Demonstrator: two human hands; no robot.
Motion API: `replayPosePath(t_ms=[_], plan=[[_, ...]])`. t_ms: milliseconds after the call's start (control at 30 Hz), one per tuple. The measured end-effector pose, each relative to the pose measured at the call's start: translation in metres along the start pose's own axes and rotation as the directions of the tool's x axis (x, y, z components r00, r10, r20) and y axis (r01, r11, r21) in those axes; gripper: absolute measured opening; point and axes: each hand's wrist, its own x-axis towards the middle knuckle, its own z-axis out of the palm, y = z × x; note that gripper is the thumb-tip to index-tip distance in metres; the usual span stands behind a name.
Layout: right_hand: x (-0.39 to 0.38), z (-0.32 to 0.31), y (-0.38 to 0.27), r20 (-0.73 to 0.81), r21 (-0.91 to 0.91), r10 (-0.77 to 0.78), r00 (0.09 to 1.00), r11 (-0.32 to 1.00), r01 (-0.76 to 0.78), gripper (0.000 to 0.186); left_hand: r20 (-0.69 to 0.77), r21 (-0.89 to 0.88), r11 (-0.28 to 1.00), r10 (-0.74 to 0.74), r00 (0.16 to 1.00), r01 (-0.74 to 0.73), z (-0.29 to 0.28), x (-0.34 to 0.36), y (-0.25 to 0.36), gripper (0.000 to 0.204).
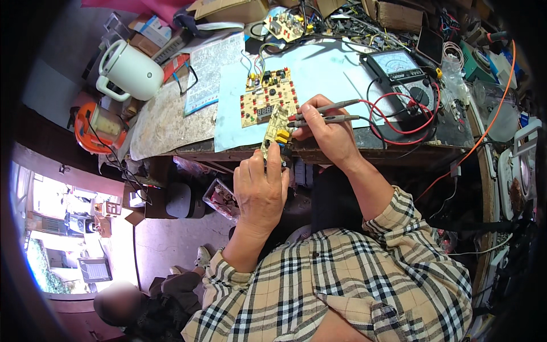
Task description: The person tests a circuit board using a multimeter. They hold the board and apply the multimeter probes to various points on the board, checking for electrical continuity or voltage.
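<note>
My left hand (259, 185) grips a narrow circuit board (276, 126) by its near end, tilted just past the bench's front edge. Yellow and blue components show on it beside my fingers. Two test probes (336, 112) are held together in my right hand (330, 135), their tips at the board's right side; whether they touch it I cannot tell. Red and black leads run from them to an analog multimeter (397, 64) at the right. Behind the held board, a larger circuit board (250, 104) with red buttons, a digit display and wires lies on a pale blue sheet (325, 69).
Loose cables and parts pile up along the back, near another circuit board (285, 25). A white kettle (134, 71) and printed paper (213, 65) are at left. An orange cord (484, 134) hangs at right. Someone sits at lower left, beyond a bin (221, 199).
</note>
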Motion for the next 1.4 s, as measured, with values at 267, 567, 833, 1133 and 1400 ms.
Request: replayPosePath(t_ms=[267, 567, 833, 1133, 1400], plan=[[0.002, -0.003, 0.003, -0.018, 0.043, 0.040, 0.999, 0.998, -0.039, 0.022, 0.015, -0.013, 1.000, -0.019, 1.000, 0.019, 0.001, 0.000, 0.003, 0.065], [0.003, -0.003, 0.003, 0.025, 0.068, 0.044, 0.999, 0.997, -0.046, 0.021, 0.013, -0.013, 1.000, -0.024, 1.000, 0.025, 0.002, -0.002, -0.004, 0.070], [0.000, -0.004, 0.001, -0.026, 0.020, -0.011, 1.000, 1.000, 0.012, 0.021, -0.007, -0.051, 0.998, -0.044, 0.999, 0.044, 0.002, 0.002, -0.012, 0.067], [-0.002, -0.001, -0.002, 0.013, -0.090, -0.068, 0.998, 0.994, 0.069, 0.022, -0.006, -0.050, 0.997, -0.059, 0.998, 0.059, -0.001, 0.001, -0.016, 0.068], [-0.004, 0.001, 0.001, 0.021, -0.099, -0.095, 0.995, 0.990, 0.097, 0.022, -0.002, -0.056, 0.997, -0.059, 0.998, 0.059, 0.000, 0.002, -0.015, 0.068]])
